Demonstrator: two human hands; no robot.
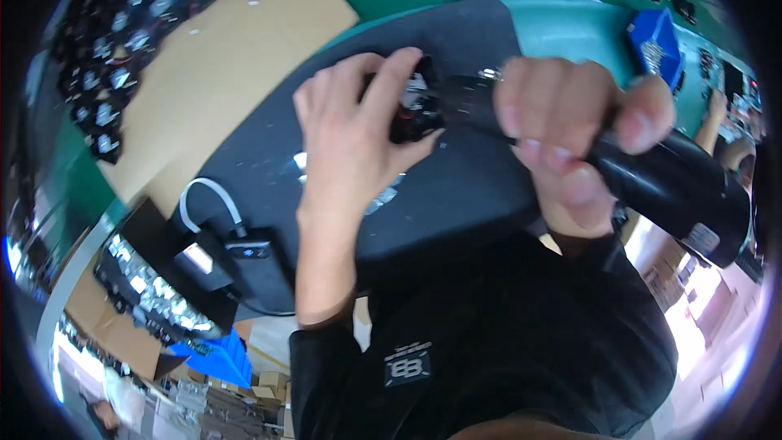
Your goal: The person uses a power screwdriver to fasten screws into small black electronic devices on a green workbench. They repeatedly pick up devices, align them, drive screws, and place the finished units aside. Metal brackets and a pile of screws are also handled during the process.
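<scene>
My left hand [346, 118] is curled round a small black device [419, 102] with silvery parts inside, holding it over the dark mat [456, 195]. My right hand [562, 126] wraps a black cylindrical power screwdriver [672, 187]; its body runs off to the right, and its narrow front end points left at the device. Motion blur hides whether the tip touches it. Small shiny metal bits [489, 74], perhaps screws, show beside my right fingers. Some clear or silvery scraps [383, 195] lie on the mat next to my left wrist.
Many black devices [151, 24] crowd a cardboard sheet [208, 85] at upper left. A blue bin [656, 45] with small metal pieces stands at upper right. A black tray of silvery parts [155, 285] and a small cabled gadget [248, 249] sit at lower left. Another person's arm [715, 118] shows far right.
</scene>
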